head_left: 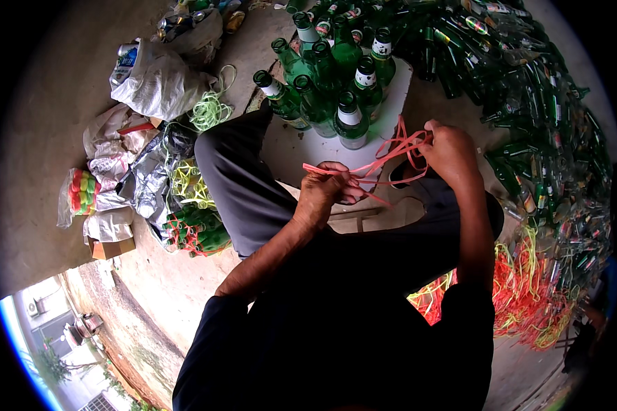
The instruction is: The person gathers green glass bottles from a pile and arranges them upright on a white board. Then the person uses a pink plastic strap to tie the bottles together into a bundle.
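Between my two hands stretches a bundle of thin red plastic strapping (pixel 377 163), looped and crossing itself. My left hand (pixel 325 188) pinches its left end, with a short stub poking out past the thumb. On the right, my right hand (pixel 447 152) grips the looped end, its fingertips closed around the strands. Just beyond, a cluster of green glass bottles (pixel 315 109) stands upright on a white board (pixel 288 151) in front of my knees. Several of them have white labels round the neck. Neither hand touches the bottles.
A large heap of green bottles (pixel 528 103) lies on the right. Below it is a pile of red and yellow strapping (pixel 528 294). At left are a white sack of cans (pixel 161 79), a pale green string coil (pixel 211 109), plastic bags (pixel 110 151) and strapped bottles (pixel 199 229).
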`<state>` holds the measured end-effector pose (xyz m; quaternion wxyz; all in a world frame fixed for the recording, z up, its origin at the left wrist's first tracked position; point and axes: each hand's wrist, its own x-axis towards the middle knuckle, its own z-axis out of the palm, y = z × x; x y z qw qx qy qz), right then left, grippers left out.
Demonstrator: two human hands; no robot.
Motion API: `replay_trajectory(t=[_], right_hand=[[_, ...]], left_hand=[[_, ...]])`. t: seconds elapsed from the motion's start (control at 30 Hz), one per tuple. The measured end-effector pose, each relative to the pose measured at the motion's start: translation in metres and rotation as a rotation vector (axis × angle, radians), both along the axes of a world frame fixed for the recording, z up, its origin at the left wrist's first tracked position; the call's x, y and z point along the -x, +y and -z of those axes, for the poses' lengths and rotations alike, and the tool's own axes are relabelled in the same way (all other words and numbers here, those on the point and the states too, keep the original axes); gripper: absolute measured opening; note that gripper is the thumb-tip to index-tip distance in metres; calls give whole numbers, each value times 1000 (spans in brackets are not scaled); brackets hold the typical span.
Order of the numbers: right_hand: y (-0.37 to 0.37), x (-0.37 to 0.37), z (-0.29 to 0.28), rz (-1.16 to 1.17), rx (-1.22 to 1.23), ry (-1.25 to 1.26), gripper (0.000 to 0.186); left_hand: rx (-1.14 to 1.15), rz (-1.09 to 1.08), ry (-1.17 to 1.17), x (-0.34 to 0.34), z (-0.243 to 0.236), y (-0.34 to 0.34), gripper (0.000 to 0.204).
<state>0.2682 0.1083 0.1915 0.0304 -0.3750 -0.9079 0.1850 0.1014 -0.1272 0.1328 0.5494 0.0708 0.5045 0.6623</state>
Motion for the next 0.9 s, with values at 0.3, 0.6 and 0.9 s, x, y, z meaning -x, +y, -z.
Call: replay_trajectory(t=[0.3,0.6,0.9], right_hand=[[-7,4,-15,48,132,135,25],[-34,19,22,-303,792,387,18],[-57,37,-2,-380,756,30,27]], left_hand=[[112,-96,27,4,18,-1,3],[70,-4,-62,3,14,10,7],[46,-35,-18,-7,11,21,9]])
